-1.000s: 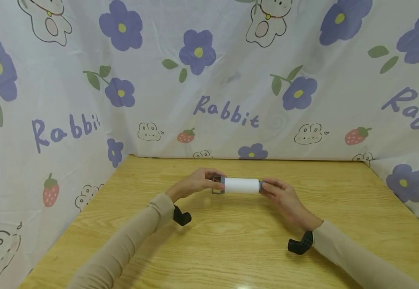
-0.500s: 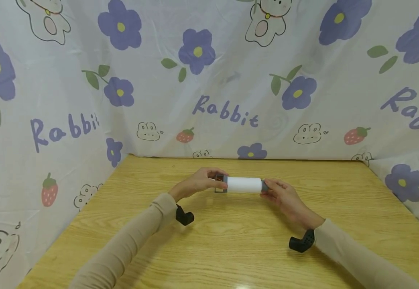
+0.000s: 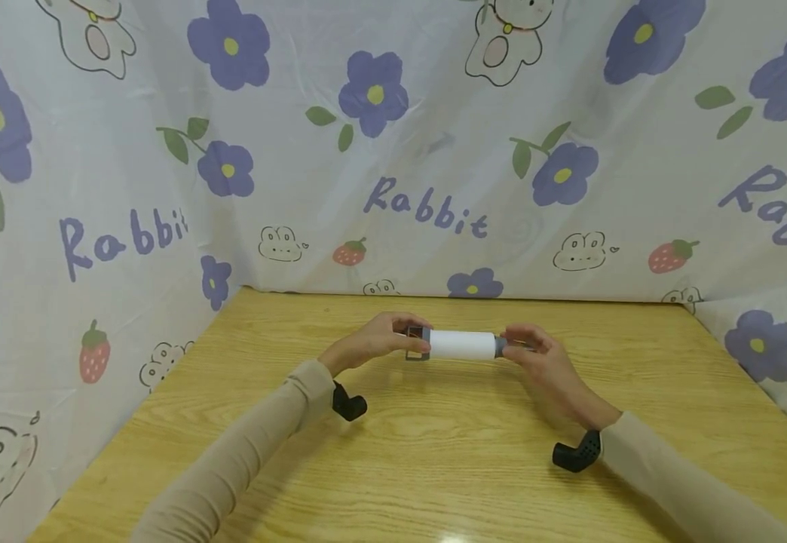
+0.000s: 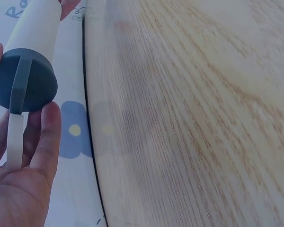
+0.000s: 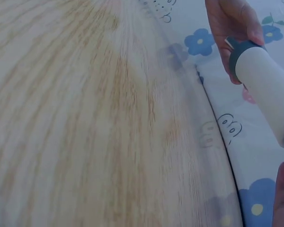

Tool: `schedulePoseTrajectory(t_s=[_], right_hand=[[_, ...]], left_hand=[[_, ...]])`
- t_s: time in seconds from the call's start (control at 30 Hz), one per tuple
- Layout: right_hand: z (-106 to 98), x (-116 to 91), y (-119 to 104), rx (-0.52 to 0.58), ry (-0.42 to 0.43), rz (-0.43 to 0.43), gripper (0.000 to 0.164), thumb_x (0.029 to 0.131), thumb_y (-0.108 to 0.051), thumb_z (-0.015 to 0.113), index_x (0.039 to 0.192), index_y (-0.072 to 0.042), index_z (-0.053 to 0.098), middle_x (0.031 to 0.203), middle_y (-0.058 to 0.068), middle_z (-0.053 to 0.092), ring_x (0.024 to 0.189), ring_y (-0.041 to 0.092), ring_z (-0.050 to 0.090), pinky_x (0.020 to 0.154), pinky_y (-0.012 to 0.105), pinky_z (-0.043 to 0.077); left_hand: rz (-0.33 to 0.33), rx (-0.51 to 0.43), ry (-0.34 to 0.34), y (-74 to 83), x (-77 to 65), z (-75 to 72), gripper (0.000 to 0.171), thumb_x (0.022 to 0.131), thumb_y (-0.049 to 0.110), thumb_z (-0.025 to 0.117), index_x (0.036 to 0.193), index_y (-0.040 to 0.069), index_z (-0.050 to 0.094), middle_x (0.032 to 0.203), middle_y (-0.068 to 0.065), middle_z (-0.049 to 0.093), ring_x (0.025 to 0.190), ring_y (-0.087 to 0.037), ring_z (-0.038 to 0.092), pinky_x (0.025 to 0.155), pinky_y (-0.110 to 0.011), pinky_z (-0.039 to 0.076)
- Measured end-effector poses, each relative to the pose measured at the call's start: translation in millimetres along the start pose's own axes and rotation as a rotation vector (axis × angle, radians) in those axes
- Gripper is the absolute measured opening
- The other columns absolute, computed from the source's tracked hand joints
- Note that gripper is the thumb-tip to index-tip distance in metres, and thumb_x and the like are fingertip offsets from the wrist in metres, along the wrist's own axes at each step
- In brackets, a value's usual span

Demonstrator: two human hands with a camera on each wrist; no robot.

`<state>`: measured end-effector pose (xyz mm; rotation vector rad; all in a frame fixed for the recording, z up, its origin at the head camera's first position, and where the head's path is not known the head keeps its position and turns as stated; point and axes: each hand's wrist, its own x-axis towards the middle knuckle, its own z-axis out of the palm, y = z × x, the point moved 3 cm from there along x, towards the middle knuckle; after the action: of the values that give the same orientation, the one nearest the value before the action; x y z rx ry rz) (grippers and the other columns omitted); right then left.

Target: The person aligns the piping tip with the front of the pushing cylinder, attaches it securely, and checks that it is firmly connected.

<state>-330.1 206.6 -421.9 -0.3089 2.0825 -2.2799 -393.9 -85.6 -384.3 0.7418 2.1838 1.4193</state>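
Both hands hold up a white cylinder [image 3: 463, 345] with dark grey ends, lying level between them. My left hand [image 3: 366, 344] grips its left end cap [image 4: 42, 82], thumb and fingertips on either side. A squarish grey loop [image 3: 414, 360] sticks out from that end; from the left wrist camera it is a narrow strap whose outer part [image 4: 15, 142] looks white and lies over the palm. My right hand [image 3: 551, 369] pinches the smaller grey right end [image 3: 500, 347] between thumb and fingers, with a thin loop partly hidden among them. What kind of thing the cylinder is, I cannot tell.
Underneath is a wood-grain table [image 3: 421, 452]. Behind it and along both sides hangs a white cloth [image 3: 421, 158] printed with purple flowers, strawberries and rabbits. Black wrist cameras [image 3: 349, 404] jut from both beige sleeves [image 3: 231, 467].
The cylinder and both hands have shifted slightly right. The right hand's fingers have moved outward along the grey end, where a thin loop now shows between them. The left grip is unchanged.
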Motion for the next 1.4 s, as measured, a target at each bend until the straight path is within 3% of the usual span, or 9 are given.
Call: schedulePoseTrajectory(t_s=[0.1,0.37,0.67,0.77,0.83,1.0,1.07,1.2,1.4], right_hand=[[0.0,0.9,-1.2,-0.083,0.009,0.036,0.043,0.095,-0.021,0.070,0.132,-0.003,0.058,0.118,-0.010,0.062,0.108,0.002,0.062,0.101,0.026,0.051],[-2.2,3.0,-0.3,0.023,-0.041,0.131,0.025,0.098,-0.025,0.066,0.118,-0.012,0.065,0.116,-0.006,0.064,0.105,0.007,0.068,0.103,0.034,0.051],[-3.1,7.6,3.8,-0.037,-0.060,0.216,0.061,0.102,-0.044,0.053,0.140,0.003,0.045,0.119,0.004,0.056,0.097,0.007,0.067,0.099,0.034,0.054],[-3.7,6.9,2.7,-0.060,-0.069,0.191,0.068,0.104,-0.047,0.046,0.146,0.005,0.035,0.134,0.013,0.048,0.102,0.004,0.063,0.104,0.036,0.051],[-4.7,5.9,0.7,-0.085,-0.074,0.132,0.062,0.106,-0.045,0.044,0.145,0.002,0.035,0.140,0.012,0.044,0.107,0.002,0.060,0.105,0.034,0.050],[-6.4,3.0,-3.7,-0.145,-0.089,-0.050,0.034,0.104,-0.023,0.055,0.135,-0.013,0.048,0.131,-0.007,0.054,0.114,-0.001,0.057,0.099,0.021,0.050],[-6.1,2.2,-4.4,-0.151,-0.097,-0.089,0.036,0.101,-0.016,0.059,0.136,-0.012,0.050,0.128,-0.012,0.057,0.116,0.000,0.056,0.098,0.020,0.050],[-4.6,1.9,-4.3,-0.190,-0.082,-0.083,0.044,0.097,-0.015,0.066,0.137,-0.003,0.051,0.125,-0.012,0.059,0.111,0.003,0.059,0.097,0.027,0.053],[-4.7,4.1,-1.4,-0.184,-0.071,0.004,0.047,0.097,-0.021,0.067,0.134,0.004,0.052,0.121,-0.001,0.057,0.102,0.007,0.065,0.101,0.041,0.052]], left_hand=[[0.002,-0.008,-0.005,0.8,-0.1,1.2,0.045,0.092,0.024,0.073,0.134,0.015,0.061,0.125,-0.007,0.064,0.109,-0.019,0.060,0.097,-0.035,0.050],[0.005,0.005,-0.008,4.3,-0.5,3.4,0.044,0.091,0.024,0.074,0.133,0.015,0.062,0.123,-0.006,0.064,0.108,-0.019,0.059,0.096,-0.035,0.050],[0.016,0.004,-0.004,5.0,0.2,6.1,0.044,0.092,0.023,0.073,0.134,0.014,0.061,0.125,-0.007,0.063,0.108,-0.019,0.058,0.097,-0.034,0.050],[0.014,-0.001,-0.001,4.0,0.0,6.4,0.044,0.093,0.023,0.072,0.134,0.014,0.061,0.125,-0.008,0.062,0.108,-0.019,0.058,0.097,-0.035,0.049],[0.010,-0.003,0.000,3.3,-0.1,6.2,0.044,0.093,0.024,0.072,0.134,0.014,0.061,0.125,-0.008,0.062,0.108,-0.019,0.058,0.097,-0.035,0.049],[0.001,0.004,0.014,3.2,-0.6,3.4,0.046,0.093,0.025,0.072,0.136,0.014,0.060,0.124,-0.007,0.063,0.109,-0.019,0.059,0.098,-0.036,0.049],[0.003,0.005,0.018,3.5,-0.6,2.8,0.046,0.093,0.025,0.072,0.136,0.014,0.060,0.124,-0.006,0.063,0.109,-0.019,0.059,0.098,-0.036,0.049],[0.008,0.004,0.014,3.0,0.3,3.6,0.045,0.092,0.027,0.073,0.134,0.014,0.061,0.124,-0.007,0.063,0.108,-0.019,0.059,0.098,-0.036,0.049],[0.005,-0.001,0.013,2.9,-0.2,4.8,0.044,0.092,0.026,0.073,0.133,0.015,0.062,0.123,-0.006,0.063,0.109,-0.020,0.059,0.099,-0.037,0.049]])
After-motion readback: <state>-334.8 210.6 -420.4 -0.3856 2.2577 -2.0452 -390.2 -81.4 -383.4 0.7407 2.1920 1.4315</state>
